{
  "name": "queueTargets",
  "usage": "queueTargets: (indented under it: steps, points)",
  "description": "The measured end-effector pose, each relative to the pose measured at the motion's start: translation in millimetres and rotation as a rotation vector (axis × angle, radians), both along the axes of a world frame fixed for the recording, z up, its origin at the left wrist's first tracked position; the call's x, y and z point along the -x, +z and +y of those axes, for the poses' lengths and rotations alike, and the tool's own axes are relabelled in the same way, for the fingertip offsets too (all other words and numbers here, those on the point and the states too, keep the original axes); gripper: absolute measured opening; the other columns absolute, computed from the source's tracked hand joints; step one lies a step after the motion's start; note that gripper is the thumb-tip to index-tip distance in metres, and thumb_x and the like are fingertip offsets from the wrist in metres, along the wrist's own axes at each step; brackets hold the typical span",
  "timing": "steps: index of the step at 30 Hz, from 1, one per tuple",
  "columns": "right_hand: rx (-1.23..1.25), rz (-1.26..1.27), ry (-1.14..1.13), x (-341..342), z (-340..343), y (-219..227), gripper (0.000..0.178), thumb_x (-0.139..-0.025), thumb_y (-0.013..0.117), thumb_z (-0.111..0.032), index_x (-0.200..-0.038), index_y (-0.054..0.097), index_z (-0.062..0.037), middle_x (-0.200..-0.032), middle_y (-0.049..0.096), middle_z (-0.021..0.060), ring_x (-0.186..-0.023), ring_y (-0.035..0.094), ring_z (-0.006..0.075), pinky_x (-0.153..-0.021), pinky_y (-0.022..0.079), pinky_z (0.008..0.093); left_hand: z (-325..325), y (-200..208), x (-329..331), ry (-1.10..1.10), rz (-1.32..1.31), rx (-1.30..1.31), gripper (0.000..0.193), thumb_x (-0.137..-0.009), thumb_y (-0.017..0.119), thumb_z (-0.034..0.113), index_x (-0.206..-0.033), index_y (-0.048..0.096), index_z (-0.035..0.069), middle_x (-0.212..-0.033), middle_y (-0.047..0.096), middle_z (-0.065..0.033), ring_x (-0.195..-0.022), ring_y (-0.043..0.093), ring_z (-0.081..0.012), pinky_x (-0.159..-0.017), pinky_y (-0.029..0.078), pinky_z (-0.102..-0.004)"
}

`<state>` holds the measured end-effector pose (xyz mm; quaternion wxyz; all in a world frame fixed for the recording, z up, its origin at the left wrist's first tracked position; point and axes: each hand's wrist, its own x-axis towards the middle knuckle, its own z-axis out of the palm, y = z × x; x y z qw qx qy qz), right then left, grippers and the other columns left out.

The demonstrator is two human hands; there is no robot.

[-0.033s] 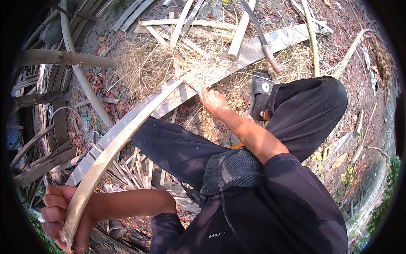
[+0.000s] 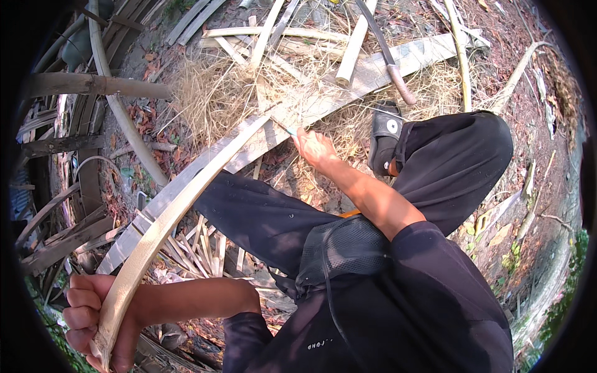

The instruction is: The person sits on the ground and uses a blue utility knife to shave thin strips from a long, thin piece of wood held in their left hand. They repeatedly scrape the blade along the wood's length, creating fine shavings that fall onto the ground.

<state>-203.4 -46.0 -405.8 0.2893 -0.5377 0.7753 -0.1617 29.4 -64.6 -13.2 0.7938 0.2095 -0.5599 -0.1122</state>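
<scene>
My left hand (image 2: 87, 314), at the lower left, is closed around the near end of a long pale wooden strip (image 2: 180, 202). The strip slants up to the middle of the view, above a flat grey plank (image 2: 255, 149). At its far end my right hand (image 2: 313, 148) grips a small knife (image 2: 282, 128) with a bit of teal showing at the handle. The knife's dark blade points up-left and is by the tip of the strip; I cannot tell whether it touches. My fingers hide most of the handle.
Straw-like shavings (image 2: 211, 102) are heaped around the plank. A machete (image 2: 398, 84) with a brown handle lies across it at the upper right. Cut strips (image 2: 205, 248) lie below my left leg. Poles (image 2: 124, 87) and stacked wood are at the left. My sandalled foot (image 2: 385, 133) is near the plank.
My left hand and the near end of the wooden strip have shifted very slightly to the right. The right hand and knife look almost unmoved.
</scene>
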Motion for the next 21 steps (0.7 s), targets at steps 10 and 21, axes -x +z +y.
queueTargets:
  steps: [10,21]
  points:
    - [0.162,0.046,-0.006,0.2,-10.3,44.5,0.035,-0.094,0.041,-0.031,-0.101,0.052,0.0016,-0.073,0.062,0.0253,-0.071,0.062,0.0409,-0.062,0.05,0.0474,6.1,-5.1,-7.3,-0.489,-0.155,0.053,0.039,-0.074,0.046,0.044,-0.058,0.03,0.012,-0.052,0.022,0.0017,-0.047,0.017,-0.0105,-0.05,0.016,-0.0298]
    - [0.401,-0.283,0.126,-30.8,57.7,215.0,0.026,-0.092,0.049,-0.027,-0.089,0.052,-0.0016,-0.053,0.054,0.021,-0.052,0.057,0.0408,-0.049,0.045,0.0484,15.6,3.8,30.1,-0.513,-0.143,0.068,0.043,-0.069,0.047,0.047,-0.059,0.031,0.009,-0.051,0.021,-0.0014,-0.046,0.017,-0.0108,-0.048,0.013,-0.0311]
